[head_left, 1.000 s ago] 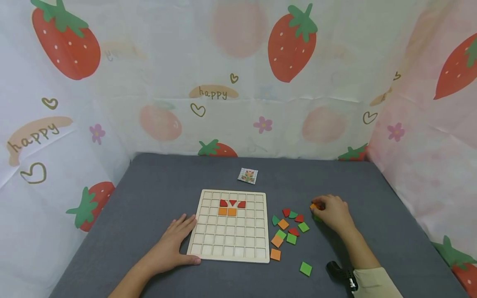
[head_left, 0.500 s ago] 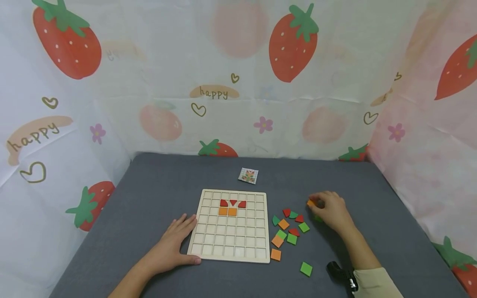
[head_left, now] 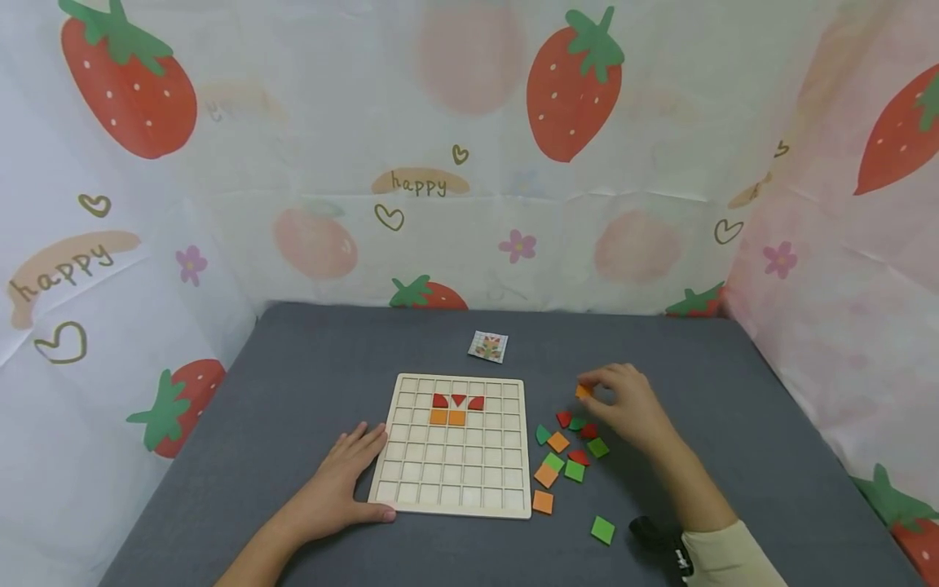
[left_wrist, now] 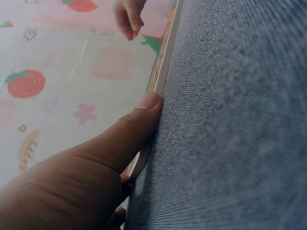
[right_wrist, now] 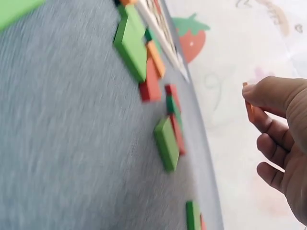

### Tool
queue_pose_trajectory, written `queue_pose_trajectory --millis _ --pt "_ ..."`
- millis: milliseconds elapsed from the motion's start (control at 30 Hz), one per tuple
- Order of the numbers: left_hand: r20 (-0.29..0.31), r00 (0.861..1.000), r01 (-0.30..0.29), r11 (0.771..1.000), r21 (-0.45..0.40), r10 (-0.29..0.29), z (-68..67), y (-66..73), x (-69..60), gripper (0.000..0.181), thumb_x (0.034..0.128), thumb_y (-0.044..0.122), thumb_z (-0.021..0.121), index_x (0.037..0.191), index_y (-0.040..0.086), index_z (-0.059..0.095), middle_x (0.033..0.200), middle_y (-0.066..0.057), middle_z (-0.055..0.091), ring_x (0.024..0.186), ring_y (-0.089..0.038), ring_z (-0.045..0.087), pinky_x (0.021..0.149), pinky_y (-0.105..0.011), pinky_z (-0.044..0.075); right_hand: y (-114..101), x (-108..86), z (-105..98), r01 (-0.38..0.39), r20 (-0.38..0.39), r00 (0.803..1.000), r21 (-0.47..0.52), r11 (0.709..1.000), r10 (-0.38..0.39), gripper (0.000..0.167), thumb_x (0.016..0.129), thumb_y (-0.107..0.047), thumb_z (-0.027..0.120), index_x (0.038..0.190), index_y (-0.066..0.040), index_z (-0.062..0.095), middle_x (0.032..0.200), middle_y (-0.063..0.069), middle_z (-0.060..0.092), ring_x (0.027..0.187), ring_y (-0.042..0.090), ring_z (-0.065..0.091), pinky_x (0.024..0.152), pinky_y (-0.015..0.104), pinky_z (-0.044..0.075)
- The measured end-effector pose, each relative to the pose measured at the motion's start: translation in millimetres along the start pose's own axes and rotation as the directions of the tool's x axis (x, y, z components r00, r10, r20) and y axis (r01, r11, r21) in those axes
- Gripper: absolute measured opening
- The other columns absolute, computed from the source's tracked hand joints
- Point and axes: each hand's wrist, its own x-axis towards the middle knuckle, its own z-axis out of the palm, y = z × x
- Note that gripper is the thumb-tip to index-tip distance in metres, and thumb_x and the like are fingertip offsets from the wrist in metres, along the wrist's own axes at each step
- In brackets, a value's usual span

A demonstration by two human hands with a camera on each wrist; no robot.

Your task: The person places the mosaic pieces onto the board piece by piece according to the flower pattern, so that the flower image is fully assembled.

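My right hand [head_left: 627, 408] pinches an orange square tile [head_left: 584, 391] between thumb and fingers, above the table and right of the board. The right wrist view shows this tile [right_wrist: 249, 109] edge-on at the fingertips. My left hand [head_left: 348, 473] rests at the near left corner of a pale wooden grid board [head_left: 455, 474], fingers spread along its left side and the thumb [left_wrist: 139, 112] against its near edge. On the board, three red pieces [head_left: 458, 399] lie in a row, with two orange squares [head_left: 447, 417] just below them.
Loose red, green and orange pieces [head_left: 575, 471] lie right of the board. A green square [head_left: 603, 530] lies apart, nearer the front. Behind the board is a small pattern card [head_left: 487, 346]. Strawberry-print cloth [head_left: 469, 204] encloses the grey table.
My right hand has lifted the orange tile and carried it leftward and away from me, over the far end of the loose pieces. The left hand and the board stay still.
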Motion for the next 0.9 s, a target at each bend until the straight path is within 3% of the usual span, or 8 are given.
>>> queue_pose_trajectory --millis 167,500,900 --pt "-0.003 1.0 -0.001 1.0 0.007 0.001 0.3 -0.9 -0.1 0.119 0.071 0.066 0.083 0.16 0.005 0.034 0.168 -0.013 0.029 0.157 -0.041 0.014 0.125 -0.064 0.009 -15.9 6.5 2.8 0.013 0.022 1.0 0.013 1.0 -0.014 0.026 0.092 -0.017 0.077 0.118 -0.012 0.076 0.113 0.004 0.071 0.107 0.028 0.056 0.09 0.051 0.049" --pt "-0.012 1.0 -0.009 1.0 0.017 0.009 1.9 -4.5 1.3 0.119 0.0705 0.067 0.083 0.16 0.005 0.034 0.168 -0.012 0.029 0.157 -0.042 0.015 0.125 -0.065 0.009 -42.2 18.3 12.3 0.083 0.043 0.996 0.033 0.996 -0.084 0.027 0.09 -0.016 0.081 0.117 -0.015 0.077 0.11 -0.001 0.071 0.107 0.024 0.055 0.092 0.049 0.047" --pt "-0.015 1.0 -0.009 1.0 0.02 0.009 3.3 -5.6 2.4 0.119 0.07 0.068 0.083 0.16 0.005 0.035 0.168 -0.013 0.029 0.157 -0.042 0.014 0.125 -0.064 0.009 -78.0 31.5 45.3 0.15 0.088 0.984 0.043 0.988 -0.153 0.023 0.091 -0.018 0.079 0.114 -0.016 0.078 0.109 -0.004 0.071 0.109 0.023 0.055 0.104 0.054 0.042"
